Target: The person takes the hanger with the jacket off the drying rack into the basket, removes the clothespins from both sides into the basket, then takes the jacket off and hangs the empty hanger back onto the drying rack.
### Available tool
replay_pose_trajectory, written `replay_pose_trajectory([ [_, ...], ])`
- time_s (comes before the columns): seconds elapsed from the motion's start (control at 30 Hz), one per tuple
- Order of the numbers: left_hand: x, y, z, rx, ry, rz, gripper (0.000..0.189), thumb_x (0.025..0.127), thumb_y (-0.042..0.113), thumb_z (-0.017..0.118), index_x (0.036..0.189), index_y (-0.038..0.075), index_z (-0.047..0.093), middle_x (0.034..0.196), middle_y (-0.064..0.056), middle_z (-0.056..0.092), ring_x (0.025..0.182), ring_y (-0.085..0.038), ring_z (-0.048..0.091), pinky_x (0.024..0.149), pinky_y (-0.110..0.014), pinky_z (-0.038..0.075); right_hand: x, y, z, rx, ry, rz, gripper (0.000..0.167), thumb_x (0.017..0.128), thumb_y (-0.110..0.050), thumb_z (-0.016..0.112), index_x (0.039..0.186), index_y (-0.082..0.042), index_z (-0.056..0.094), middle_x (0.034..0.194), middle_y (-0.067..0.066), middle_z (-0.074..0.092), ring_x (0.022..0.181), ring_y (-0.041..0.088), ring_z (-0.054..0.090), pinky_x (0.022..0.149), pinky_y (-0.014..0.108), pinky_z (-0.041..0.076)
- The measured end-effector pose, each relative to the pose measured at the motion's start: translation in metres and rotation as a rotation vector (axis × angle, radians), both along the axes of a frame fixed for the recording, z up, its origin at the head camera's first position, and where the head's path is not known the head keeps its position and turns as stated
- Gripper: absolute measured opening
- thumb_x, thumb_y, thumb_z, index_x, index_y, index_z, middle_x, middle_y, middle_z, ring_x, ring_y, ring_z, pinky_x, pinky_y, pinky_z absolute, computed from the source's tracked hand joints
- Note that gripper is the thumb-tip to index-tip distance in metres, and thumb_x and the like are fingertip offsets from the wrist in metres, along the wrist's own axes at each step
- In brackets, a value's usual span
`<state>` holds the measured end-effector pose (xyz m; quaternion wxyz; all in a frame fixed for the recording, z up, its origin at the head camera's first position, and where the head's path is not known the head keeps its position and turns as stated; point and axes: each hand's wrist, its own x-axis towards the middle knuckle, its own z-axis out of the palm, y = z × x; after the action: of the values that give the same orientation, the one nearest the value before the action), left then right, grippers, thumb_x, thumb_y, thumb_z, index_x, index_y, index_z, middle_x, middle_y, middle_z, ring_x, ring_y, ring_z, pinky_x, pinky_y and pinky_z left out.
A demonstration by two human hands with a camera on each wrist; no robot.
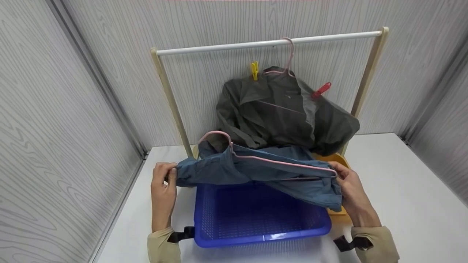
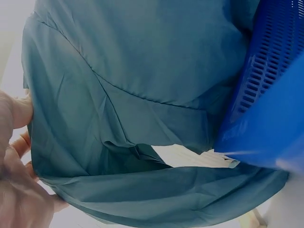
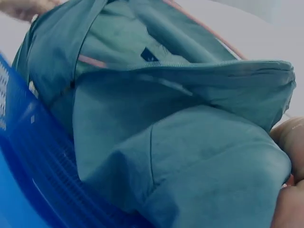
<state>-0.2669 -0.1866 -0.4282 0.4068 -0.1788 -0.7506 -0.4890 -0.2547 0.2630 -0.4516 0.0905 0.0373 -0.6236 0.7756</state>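
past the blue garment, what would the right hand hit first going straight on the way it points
Beyond the blue garment, the right hand would probably meet the dark hanging garment; the yellow container looks lower, but depth is unclear.

A white tabletop [image 1: 413, 179] spreads beneath me, reaching a little beyond my left hand [image 1: 163, 190] and well out past my right hand [image 1: 353, 190]. Between the two — set somewhat nearer my body — a blue perforated basket [image 1: 263, 239] sits on it, open side up. Beside that, by my right hand, is an orange container [image 1: 334, 157] — partly hidden. Past both hands stands a pale-posted rack [image 1: 256, 45].
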Motion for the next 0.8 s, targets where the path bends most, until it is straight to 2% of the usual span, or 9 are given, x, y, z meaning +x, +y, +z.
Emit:
replay_pose_trajectory([
  [0.13, -0.002, 0.002, 0.002, 0.007, -0.004, -0.016, 0.013, 0.095, -0.013, 0.053, 0.099, -0.007, 0.064, 0.089, -0.016, 0.051, 0.081, -0.016, 0.040, 0.069, -0.022, 0.032, -0.001, -0.006, 0.000, -0.010, 0.016, -0.028, 0.012, 0.098, -0.001, 0.057, 0.105, 0.000, 0.067, 0.085, 0.000, 0.065, 0.073, 0.008, 0.057, 0.062, 0.019, 0.048],
  [0.3, -0.002, 0.003, 0.003, 0.009, -0.006, 0.004, 0.013, 0.095, -0.013, 0.053, 0.098, -0.008, 0.064, 0.088, -0.016, 0.050, 0.081, -0.015, 0.040, 0.069, -0.022, 0.032, -0.003, -0.010, -0.002, 0.177, 0.112, -0.161, 0.020, 0.093, 0.012, 0.057, 0.112, 0.011, 0.061, 0.089, 0.001, 0.066, 0.077, 0.009, 0.058, 0.066, 0.019, 0.047],
  [0.4, -0.001, 0.004, 0.003, 0.015, -0.020, 0.007, 0.013, 0.096, -0.012, 0.052, 0.098, -0.008, 0.064, 0.088, -0.015, 0.049, 0.080, -0.014, 0.039, 0.069, -0.023, 0.031, -0.003, -0.014, -0.004, 0.295, 0.162, -0.255, 0.022, 0.090, 0.011, 0.063, 0.111, 0.010, 0.064, 0.089, -0.001, 0.068, 0.077, 0.008, 0.058, 0.068, 0.018, 0.047],
  [0.53, 0.001, 0.006, 0.004, 0.024, -0.043, 0.005, 0.013, 0.097, -0.009, 0.052, 0.099, -0.007, 0.064, 0.091, -0.016, 0.052, 0.084, -0.015, 0.044, 0.074, -0.025, 0.035, 0.005, -0.028, 0.007, 0.428, 0.232, -0.329, 0.022, 0.085, 0.013, 0.067, 0.106, 0.008, 0.069, 0.091, 0.004, 0.070, 0.080, 0.006, 0.059, 0.072, 0.015, 0.047],
  [0.67, 0.004, 0.008, 0.006, 0.042, -0.070, 0.021, 0.012, 0.097, -0.008, 0.052, 0.099, -0.007, 0.064, 0.092, -0.017, 0.054, 0.085, -0.017, 0.046, 0.077, -0.025, 0.036, 0.000, -0.036, -0.002, 0.513, 0.268, -0.354, 0.023, 0.081, 0.016, 0.068, 0.101, 0.006, 0.072, 0.098, 0.013, 0.070, 0.089, 0.004, 0.060, 0.080, 0.014, 0.045],
  [0.8, 0.006, 0.011, 0.009, 0.067, -0.100, 0.029, 0.012, 0.098, -0.006, 0.052, 0.100, -0.007, 0.064, 0.089, -0.015, 0.052, 0.081, -0.015, 0.043, 0.073, -0.024, 0.035, -0.010, -0.038, -0.019, 0.606, 0.279, -0.349, 0.019, 0.081, 0.010, 0.071, 0.095, -0.002, 0.075, 0.094, 0.008, 0.072, 0.089, 0.006, 0.061, 0.081, 0.013, 0.043],
])
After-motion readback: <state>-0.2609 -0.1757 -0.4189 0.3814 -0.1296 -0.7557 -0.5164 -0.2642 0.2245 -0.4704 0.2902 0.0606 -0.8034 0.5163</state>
